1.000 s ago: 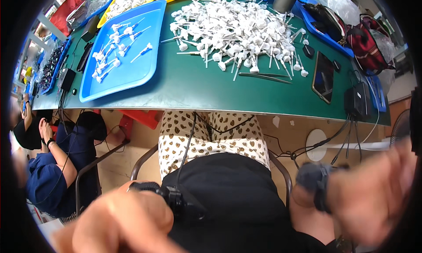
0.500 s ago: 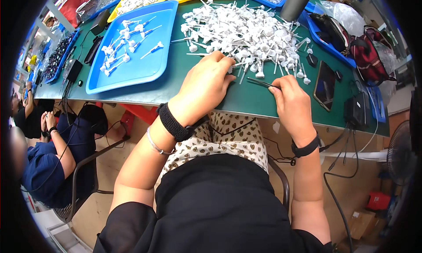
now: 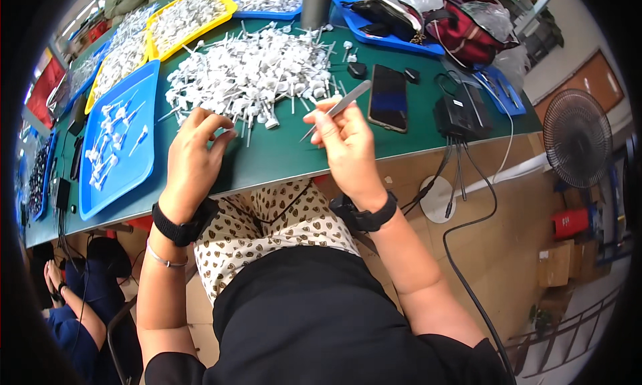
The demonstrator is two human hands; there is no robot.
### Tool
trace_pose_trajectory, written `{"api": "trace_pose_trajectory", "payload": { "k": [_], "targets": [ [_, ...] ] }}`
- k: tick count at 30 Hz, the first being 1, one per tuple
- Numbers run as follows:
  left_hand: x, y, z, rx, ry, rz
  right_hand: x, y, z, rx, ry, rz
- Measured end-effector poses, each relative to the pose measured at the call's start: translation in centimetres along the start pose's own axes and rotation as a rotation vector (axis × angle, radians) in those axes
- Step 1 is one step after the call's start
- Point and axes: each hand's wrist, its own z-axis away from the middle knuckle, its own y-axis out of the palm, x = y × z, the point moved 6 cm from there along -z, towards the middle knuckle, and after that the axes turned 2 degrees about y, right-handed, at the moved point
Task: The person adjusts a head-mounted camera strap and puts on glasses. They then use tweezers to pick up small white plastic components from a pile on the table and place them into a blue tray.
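A big heap of small white plastic parts with thin stems (image 3: 257, 67) lies in front of me on the green table (image 3: 267, 159). My left hand (image 3: 194, 151) rests at the heap's near left edge, its fingers bent and a small gap between thumb and forefinger. I see nothing held there. In my right hand (image 3: 348, 141) is a pair of metal tweezers (image 3: 346, 103), slanting up to the right, with the thin tips pointing down at the table. Left of the heap, a blue tray (image 3: 137, 163) carries several of the same white parts, spread apart.
Yellow trays (image 3: 229, 4) and a blue tray (image 3: 267, 14) of white parts stand behind. A grey post (image 3: 315, 7) rises beyond the heap. To the right are a phone (image 3: 388, 97), a black box with cables (image 3: 461, 114) and a red bag (image 3: 471, 24). Another person's hands (image 3: 55, 278) show at left.
The view has swung right, so the table things appear further left. My right hand has turned the tweezers: their tips now point down left instead of toward the heap.
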Motion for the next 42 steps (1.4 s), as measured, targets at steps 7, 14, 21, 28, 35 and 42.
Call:
{"api": "trace_pose_trajectory", "payload": {
  "k": [7, 14, 21, 28, 35, 42],
  "targets": [
    [0.2, -1.2, 0.0, -0.096, -0.222, 0.631, 0.3, -0.7, 1.3, 0.039, -0.056, 0.319],
    [2.1, -1.6, 0.4, -0.166, -0.451, 1.209, -0.4, -1.2, 1.5, 0.047, 0.046, 0.123],
    [0.2, -1.6, 3.0, -0.16, -0.481, 1.269, 0.6, -3.2, 2.2, -0.066, 0.173, -0.126],
    [-3.4, 0.0, 6.7, 0.043, -0.556, 1.378, 3.2, -8.9, -6.0, -0.221, 0.011, 0.377],
    [-4.3, 1.9, 8.0, 0.193, -0.614, 1.408, -0.4, -7.9, -14.8, 0.013, 0.165, 1.352],
    [-2.9, 1.8, 8.7, 0.147, -0.686, 1.436, -2.4, -9.7, -17.2, 0.108, 0.413, 1.417]
  ]
}}
